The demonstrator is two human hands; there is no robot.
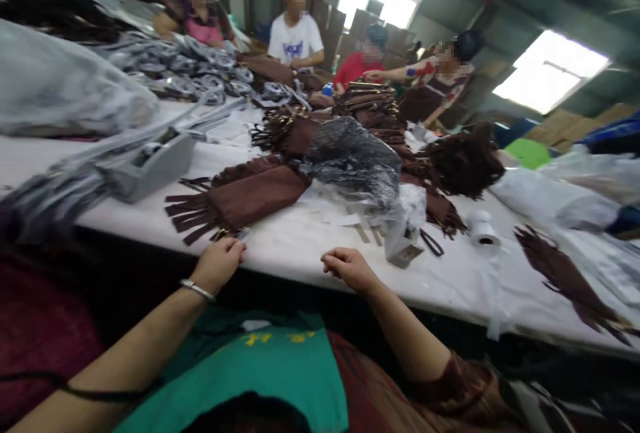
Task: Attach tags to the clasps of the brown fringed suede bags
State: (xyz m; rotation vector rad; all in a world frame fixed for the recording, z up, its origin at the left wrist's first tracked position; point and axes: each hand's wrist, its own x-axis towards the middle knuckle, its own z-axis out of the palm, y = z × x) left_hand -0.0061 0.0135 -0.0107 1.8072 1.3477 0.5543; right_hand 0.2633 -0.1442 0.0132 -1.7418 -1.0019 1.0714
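My left hand (219, 263) rests at the near edge of the white table (300, 246), fingers curled, beside a small metal piece at the end of a brown fringed fabric piece (240, 198). What the fingers hold, if anything, is hidden. My right hand (349, 268) lies on the table edge with the fingers curled in and nothing visible in them. A silver bracelet is on my left wrist.
A grey tape dispenser (150, 166) stands at the left. A crumpled plastic bag (355, 160), a white tape roll (483, 228) and piles of brown fringed pieces (463, 163) cover the middle and right. Several people sit at the far end.
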